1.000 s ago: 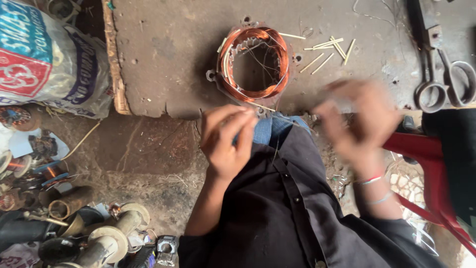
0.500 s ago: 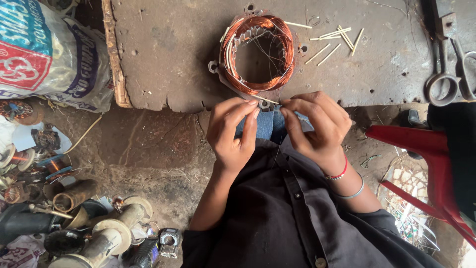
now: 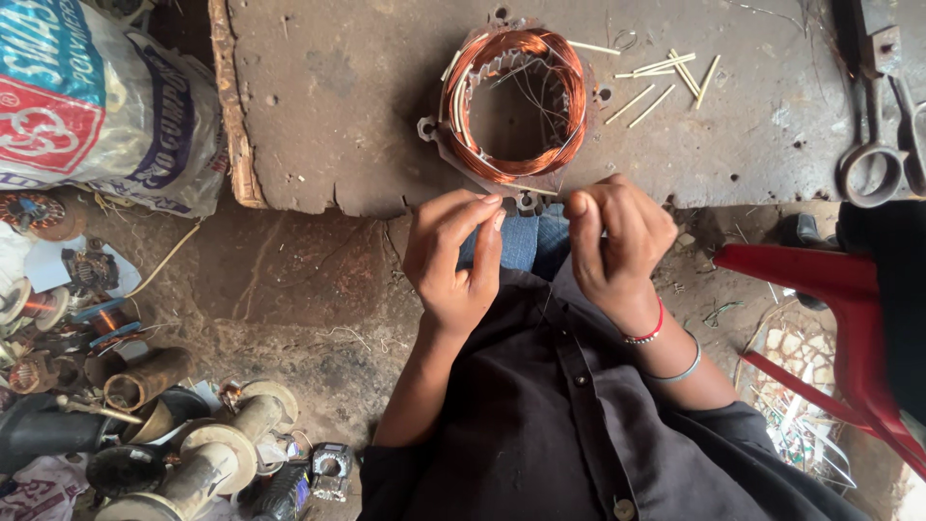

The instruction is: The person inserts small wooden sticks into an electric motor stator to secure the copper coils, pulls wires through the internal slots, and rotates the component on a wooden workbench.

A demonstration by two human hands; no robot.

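Woven plastic sack (image 3: 92,101), white with blue and red print, bulges at the far left, its contents hidden. Below it, on the dirt floor (image 3: 289,289), lie pale empty spools (image 3: 207,458), a rusty metal tube (image 3: 145,378) and small copper-wound coils (image 3: 34,214). Further right, a worn grey bench (image 3: 338,96) carries a motor stator (image 3: 511,101), a metal ring that holds shiny copper windings round its open middle, thin wire ends straying across the hole. The stator sits at the near edge of the bench, just above both hands. The left hand (image 3: 453,260) has thumb and forefinger pinched together with fingers pointing up; whether a wire lies between them is too fine to tell. The right hand (image 3: 617,236), wearing a red bead bracelet and a metal bangle, is curled shut with fingertips close to the stator's lower rim. Thin pale sticks (image 3: 666,82) lie scattered right of the stator. Heavy scissors (image 3: 883,135) rest at the bench's right end, above a red plastic chair (image 3: 830,289).
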